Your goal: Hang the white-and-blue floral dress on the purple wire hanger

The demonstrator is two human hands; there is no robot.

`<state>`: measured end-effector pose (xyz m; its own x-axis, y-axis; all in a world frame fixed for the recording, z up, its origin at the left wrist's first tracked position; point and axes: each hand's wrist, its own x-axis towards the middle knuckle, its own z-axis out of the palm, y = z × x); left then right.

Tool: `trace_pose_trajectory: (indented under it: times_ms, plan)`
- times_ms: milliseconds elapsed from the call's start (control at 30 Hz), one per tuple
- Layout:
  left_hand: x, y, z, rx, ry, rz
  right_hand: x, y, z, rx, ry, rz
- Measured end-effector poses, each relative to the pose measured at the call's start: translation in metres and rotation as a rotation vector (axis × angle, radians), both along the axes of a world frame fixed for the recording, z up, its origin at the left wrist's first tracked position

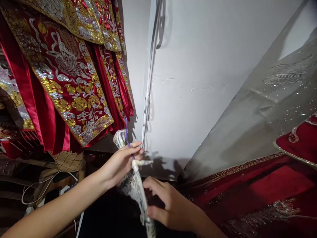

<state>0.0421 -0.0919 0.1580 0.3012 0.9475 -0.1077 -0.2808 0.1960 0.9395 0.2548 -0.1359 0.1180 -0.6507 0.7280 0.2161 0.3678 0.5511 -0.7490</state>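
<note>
My left hand (122,162) is closed around the upper part of a bunched, pale patterned cloth strip (138,191), pinching it near a purple cord (127,135) that runs up toward the hanging garments. My right hand (168,206) grips the same strip lower down, fingers curled around it. The strip's top end (119,138) curls up just above my left fingers. Both hands sit close to a metal rail (150,76) on the white wall.
Red garments with gold and silver embroidery (64,72) hang at the left. A clear plastic cover (267,109) lies over red embroidered fabric (272,191) at the right. White cables (39,191) trail at the lower left. The white wall (203,66) is behind.
</note>
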Motion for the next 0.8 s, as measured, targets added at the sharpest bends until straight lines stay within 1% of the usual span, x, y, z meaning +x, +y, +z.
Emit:
trace_pose_trajectory:
  times_ms: [33,67,100,133,167,200,233,267,300,333,400,433,467,500,567,600,633,667,700,733,800]
  plan:
    - [-0.01,-0.006,-0.002,-0.049,0.016,-0.027,0.001,0.009,-0.003,-0.04,0.038,0.022]
    - [-0.021,-0.011,-0.002,-0.084,0.06,-0.089,0.004,0.022,-0.007,-0.069,0.083,-0.014]
    - [-0.033,-0.016,-0.001,-0.11,0.125,-0.181,0.01,0.036,-0.012,-0.071,0.117,-0.105]
    - [-0.045,-0.021,0.001,-0.125,0.209,-0.288,0.016,0.051,-0.017,-0.031,0.141,-0.243]
    - [-0.056,-0.024,0.005,-0.121,0.301,-0.387,0.022,0.066,-0.022,0.018,0.145,-0.359]
    - [-0.066,-0.027,0.009,-0.093,0.392,-0.462,0.027,0.08,-0.027,0.067,0.144,-0.438]
    - [-0.075,-0.028,0.013,-0.042,0.472,-0.499,0.03,0.091,-0.031,0.096,0.146,-0.461]
    - [-0.083,-0.027,0.017,0.031,0.543,-0.491,0.032,0.1,-0.035,0.09,0.148,-0.432]
    - [-0.09,-0.023,0.02,0.121,0.608,-0.444,0.032,0.106,-0.038,0.042,0.15,-0.371]
    - [-0.097,-0.017,0.023,0.217,0.67,-0.37,0.031,0.11,-0.04,-0.044,0.157,-0.3]
    - [-0.11,0.0,0.028,0.403,0.797,-0.17,0.025,0.114,-0.041,-0.251,0.214,-0.204]
    - [-0.116,0.009,0.029,0.495,0.862,-0.046,0.022,0.115,-0.04,-0.329,0.271,-0.203]
    - [-0.121,0.017,0.029,0.595,0.92,0.094,0.018,0.117,-0.036,-0.369,0.349,-0.235]
    - [-0.123,0.023,0.029,0.702,0.962,0.246,0.015,0.12,-0.03,-0.374,0.439,-0.29]
    - [-0.121,0.028,0.026,0.918,0.983,0.565,0.012,0.13,-0.013,-0.331,0.61,-0.415]
    - [-0.117,0.026,0.024,1.012,0.96,0.689,0.012,0.136,-0.002,-0.296,0.685,-0.473]
    - [-0.11,0.023,0.019,1.078,0.928,0.758,0.013,0.142,0.009,-0.255,0.751,-0.526]
    - [-0.101,0.019,0.014,1.112,0.895,0.765,0.015,0.148,0.019,-0.212,0.803,-0.571]
    - [-0.092,0.016,0.007,1.107,0.875,0.711,0.018,0.152,0.027,-0.169,0.837,-0.609]
    - [-0.082,0.012,-0.002,1.071,0.868,0.613,0.022,0.154,0.033,-0.129,0.852,-0.64]
    - [-0.063,0.011,-0.023,0.922,0.892,0.355,0.028,0.154,0.035,-0.07,0.846,-0.701]
